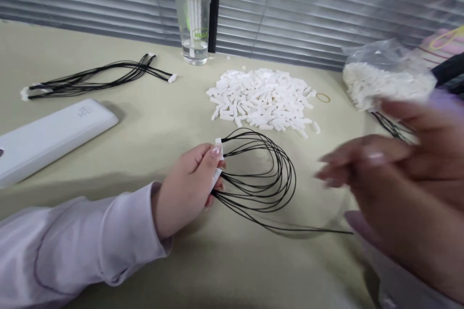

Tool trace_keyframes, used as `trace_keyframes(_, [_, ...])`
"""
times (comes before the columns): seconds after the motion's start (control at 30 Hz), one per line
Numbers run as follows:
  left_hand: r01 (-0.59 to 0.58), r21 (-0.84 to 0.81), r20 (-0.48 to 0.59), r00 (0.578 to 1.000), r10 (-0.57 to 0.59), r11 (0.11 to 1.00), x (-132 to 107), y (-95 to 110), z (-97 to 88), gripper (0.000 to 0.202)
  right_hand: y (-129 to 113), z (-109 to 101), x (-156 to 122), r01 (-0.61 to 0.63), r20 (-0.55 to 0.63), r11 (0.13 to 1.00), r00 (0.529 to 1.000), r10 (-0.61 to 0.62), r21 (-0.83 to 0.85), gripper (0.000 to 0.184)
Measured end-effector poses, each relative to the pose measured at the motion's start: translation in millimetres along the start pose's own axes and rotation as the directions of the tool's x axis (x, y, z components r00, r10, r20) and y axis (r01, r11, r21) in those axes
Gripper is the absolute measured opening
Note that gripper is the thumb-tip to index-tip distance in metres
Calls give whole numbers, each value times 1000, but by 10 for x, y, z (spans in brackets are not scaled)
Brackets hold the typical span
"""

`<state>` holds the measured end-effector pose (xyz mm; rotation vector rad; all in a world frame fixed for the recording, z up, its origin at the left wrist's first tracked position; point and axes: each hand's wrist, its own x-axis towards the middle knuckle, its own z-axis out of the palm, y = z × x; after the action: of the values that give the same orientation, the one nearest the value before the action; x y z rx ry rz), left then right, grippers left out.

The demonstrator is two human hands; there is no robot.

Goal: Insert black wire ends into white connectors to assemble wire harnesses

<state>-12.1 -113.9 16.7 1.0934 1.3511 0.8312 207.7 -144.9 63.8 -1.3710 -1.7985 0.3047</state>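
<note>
My left hand [190, 188] is closed on a wire harness, its thumb pressing on one small white connector [218, 147] while a second white connector [216, 177] sits lower between the fingers. From these, thin black wires [286, 174] loop out to the right and curve back. One black wire strays from the bundle toward the right sleeve, where its end is hidden. My right hand [391, 169] is raised at the right, blurred by motion, with bent fingers and the thumb close to them. Whether it holds anything cannot be made out.
Behind the harness lies a heap of small white connectors [263, 99], with a rubber band [323, 98] beside it. A plastic bag of white pieces [387, 79] is at the back right. A clear cup [195, 24], another black harness [97, 77] and a white power bank [54, 135] stand around.
</note>
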Motion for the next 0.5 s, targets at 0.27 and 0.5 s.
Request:
trace_keyframes(0.27, [-43,79,80,996,37,996,-49,-18,-10,35,-151,423,32,29,238,999,971,-22,-27,5])
trace_keyframes(0.5, [-23,72,118,993,14,997,-62,-13,-16,35,-148,407,53,118,156,984,983,-97,-131,4])
